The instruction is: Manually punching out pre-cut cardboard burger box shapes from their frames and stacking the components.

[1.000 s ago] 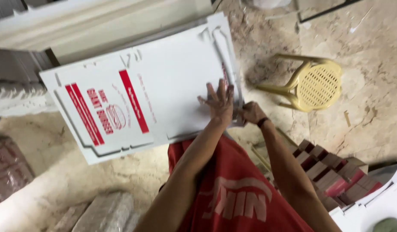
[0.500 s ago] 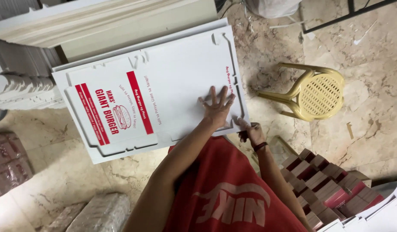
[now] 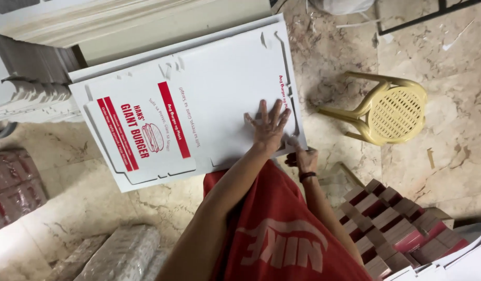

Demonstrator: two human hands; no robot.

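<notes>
A flat white cardboard box blank (image 3: 214, 99) with red printing lies on top of a pile of similar sheets above the marble floor. My left hand (image 3: 269, 125) rests flat on its near right part, fingers spread, holding nothing. My right hand (image 3: 303, 158), with a dark band at the wrist, sits at the sheet's near right corner, and its fingers curl around the edge there. My red shorts (image 3: 282, 234) fill the bottom middle of the view.
A yellow plastic stool (image 3: 391, 109) stands on the floor right of the sheets. Rows of folded red-and-white boxes (image 3: 391, 224) sit at the lower right. Stacked white cardboard (image 3: 32, 93) is at the upper left, with plastic-wrapped bundles (image 3: 120, 255) at the lower left.
My right hand has slid along the sheet's right edge toward its near corner. My left hand stays flat on the sheet. The view has shifted slightly.
</notes>
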